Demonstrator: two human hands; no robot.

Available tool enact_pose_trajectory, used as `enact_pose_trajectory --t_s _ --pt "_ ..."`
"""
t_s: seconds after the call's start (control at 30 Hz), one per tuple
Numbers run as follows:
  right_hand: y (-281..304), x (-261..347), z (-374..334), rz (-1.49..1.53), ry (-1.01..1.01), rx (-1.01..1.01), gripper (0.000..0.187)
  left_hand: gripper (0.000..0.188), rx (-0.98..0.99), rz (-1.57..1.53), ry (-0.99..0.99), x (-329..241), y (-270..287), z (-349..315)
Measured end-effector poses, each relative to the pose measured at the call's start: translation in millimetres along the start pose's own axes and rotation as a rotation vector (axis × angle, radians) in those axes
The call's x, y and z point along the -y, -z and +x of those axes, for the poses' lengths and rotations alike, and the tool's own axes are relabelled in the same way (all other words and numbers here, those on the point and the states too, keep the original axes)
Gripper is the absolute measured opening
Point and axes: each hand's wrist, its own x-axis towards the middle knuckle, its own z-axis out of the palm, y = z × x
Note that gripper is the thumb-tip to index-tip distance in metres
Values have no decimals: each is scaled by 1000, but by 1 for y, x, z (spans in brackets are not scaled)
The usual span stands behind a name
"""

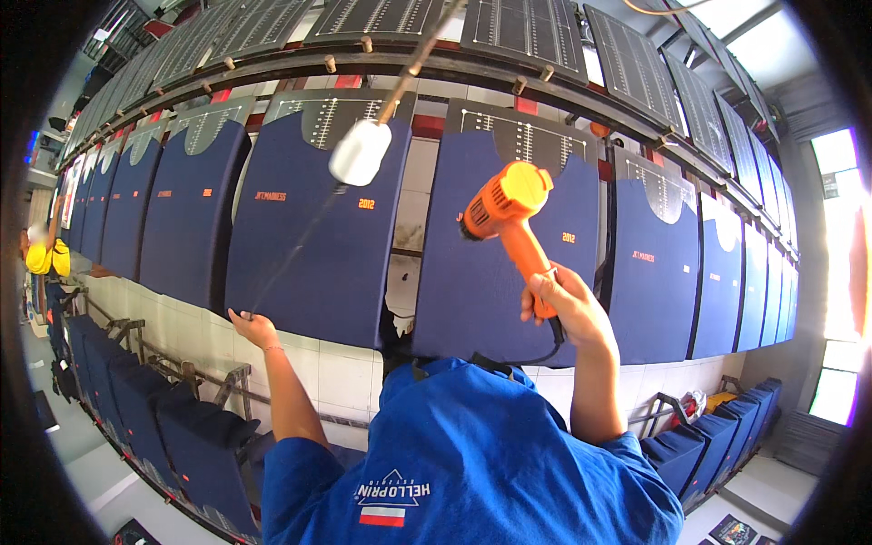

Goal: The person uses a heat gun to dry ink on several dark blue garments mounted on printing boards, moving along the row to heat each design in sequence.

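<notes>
My right hand (570, 304) is closed round the handle of an orange heat gun (514, 213), its black nozzle pointing left above a navy T-shirt (486, 291) spread on a board. A black cord leaves the handle's base and passes behind my blue-sleeved body. At the lower left corner of another navy shirt (309, 236), my left hand (256, 329) has its fingers bent round a thin dark cord (295, 250). That cord slants up to a white plug socket (361, 153) hanging from an overhead cable. Small orange print marks both shirts' chests.
Long rows of boards with navy shirts run left (186, 204) and right (654, 272). Behind a rail stand bare grey boards (525, 36) with white markings. More covered boards (204, 445) line the lower left. A person in yellow (45, 259) stands far left.
</notes>
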Motion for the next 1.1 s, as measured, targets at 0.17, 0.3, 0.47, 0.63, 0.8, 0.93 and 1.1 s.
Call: enact_pose_trajectory --t_s 0.17,0.3,0.47,0.63,0.8,0.93,1.1 --pt "-12 1 38 -30 -23 -74 32 51 -1 -226 259 -59 6 -15" --pt "-21 -10 55 -94 -45 -125 28 53 -14 -205 281 -62 13 -11" --pt "-10 -16 63 -58 -71 -80 29 53 -26 -152 290 -50 5 -9" --pt "-12 -15 66 -87 -65 -78 29 55 -24 -156 288 -49 4 -11" --pt "-15 -16 68 -108 -49 -61 30 56 -34 -149 287 -50 2 -11" --pt "-16 -17 68 -110 -32 -72 31 55 -30 -139 302 -53 3 -10" --pt "-10 -16 71 -70 -68 -62 31 55 -36 -126 274 -51 4 -10"
